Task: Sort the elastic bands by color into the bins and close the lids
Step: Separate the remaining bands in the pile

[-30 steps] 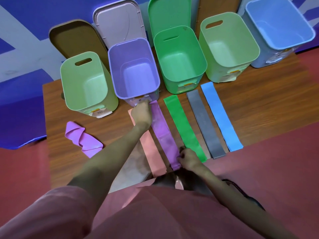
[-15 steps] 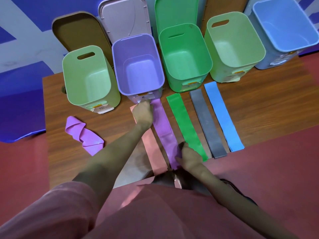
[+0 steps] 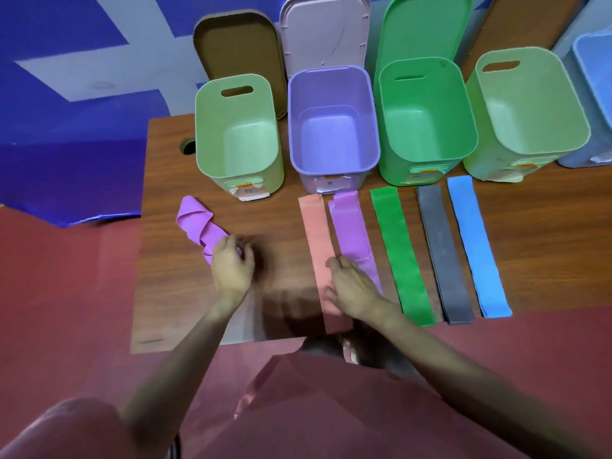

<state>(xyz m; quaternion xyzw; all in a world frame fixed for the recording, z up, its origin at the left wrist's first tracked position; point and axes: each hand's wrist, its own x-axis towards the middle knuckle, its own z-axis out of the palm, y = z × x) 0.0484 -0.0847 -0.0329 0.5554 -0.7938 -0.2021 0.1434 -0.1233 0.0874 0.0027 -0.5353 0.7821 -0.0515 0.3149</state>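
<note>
Both forearms reach forward from the bottom edge over the brown wood-grain tabletop (image 3: pixel 546 233). The left hand (image 3: pixel 231 266), at about 9 o'clock of the frame's middle, has its fingers curled onto the near end of the crumpled purple band (image 3: pixel 197 223); motion blur hides whether they actually pinch it. The right hand (image 3: pixel 352 288) lies palm down with relaxed fingers on the near part of the flat purple band (image 3: pixel 349 226), its thumb side over the pink band (image 3: pixel 316 236).

To the right, at 3 o'clock, lie the green band (image 3: pixel 399 253), the grey band (image 3: pixel 442 253) and the blue band (image 3: pixel 473 243), side by side and flat. Along the far edge at 12 o'clock stand open bins: a pale green bin (image 3: pixel 238 134), the purple bin (image 3: pixel 332 124), a green bin (image 3: pixel 427 114) and another pale green bin (image 3: pixel 526 111), with lids propped behind. Around the tabletop the floor (image 3: pixel 56 293) is red, and blue-and-white matting (image 3: pixel 66 104) lies at 10 o'clock.
</note>
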